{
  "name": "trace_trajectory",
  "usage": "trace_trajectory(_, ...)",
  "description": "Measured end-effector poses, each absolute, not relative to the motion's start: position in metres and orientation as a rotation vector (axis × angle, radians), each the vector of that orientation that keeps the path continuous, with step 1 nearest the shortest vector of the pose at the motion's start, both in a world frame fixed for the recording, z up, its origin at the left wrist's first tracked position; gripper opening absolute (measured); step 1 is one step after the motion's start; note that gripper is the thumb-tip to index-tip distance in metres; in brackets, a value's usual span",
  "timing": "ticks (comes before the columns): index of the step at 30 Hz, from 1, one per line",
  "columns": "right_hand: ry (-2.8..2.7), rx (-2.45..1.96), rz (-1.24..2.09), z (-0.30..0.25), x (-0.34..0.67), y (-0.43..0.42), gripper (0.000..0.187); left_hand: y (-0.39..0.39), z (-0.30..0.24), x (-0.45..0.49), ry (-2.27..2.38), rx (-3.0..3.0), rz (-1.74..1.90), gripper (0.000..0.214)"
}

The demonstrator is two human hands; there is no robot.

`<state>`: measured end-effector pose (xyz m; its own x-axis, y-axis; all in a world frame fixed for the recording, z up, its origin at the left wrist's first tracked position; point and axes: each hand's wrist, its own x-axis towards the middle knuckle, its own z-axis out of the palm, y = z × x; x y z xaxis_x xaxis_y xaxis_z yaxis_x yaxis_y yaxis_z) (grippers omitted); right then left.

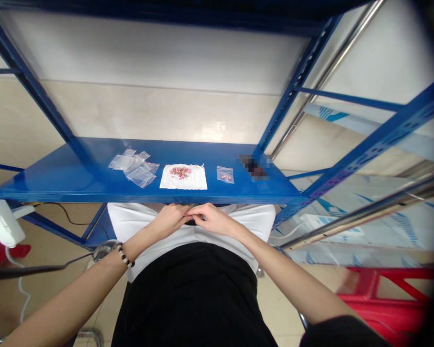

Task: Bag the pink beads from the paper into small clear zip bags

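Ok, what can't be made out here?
Head view:
Whatever lies between the left hand and right hand: fingers hide it.
Object on the blue shelf: pixelated blur covers it.
Pink pieces on the white sheet: too small to identify.
Contents of the small clear bag: too small.

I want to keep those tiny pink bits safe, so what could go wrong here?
The pink pieces lie loose on a white sheet near the front edge of the blue metal shelf, so a bump might tip some off. The clear plastic bags look light and might slide away. The left hand and right hand are close under that edge and could knock it.
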<state>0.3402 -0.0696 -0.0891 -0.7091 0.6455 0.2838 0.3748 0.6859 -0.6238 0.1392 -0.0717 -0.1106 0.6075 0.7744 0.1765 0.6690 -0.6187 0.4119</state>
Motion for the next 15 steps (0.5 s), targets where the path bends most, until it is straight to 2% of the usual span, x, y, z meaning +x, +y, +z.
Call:
trace_trajectory(7,-2.343,-0.724,0.724,-0.085,0.34,-0.07,0.04,-0.067,-0.101,0.134,1.086,2.256,0.664,0.029)
trace_trajectory(15,-2.299,-0.744,0.77,-0.087,0.34,-0.069,0.04,-0.069,-0.099,0.132,1.122,2.336,0.641,0.028)
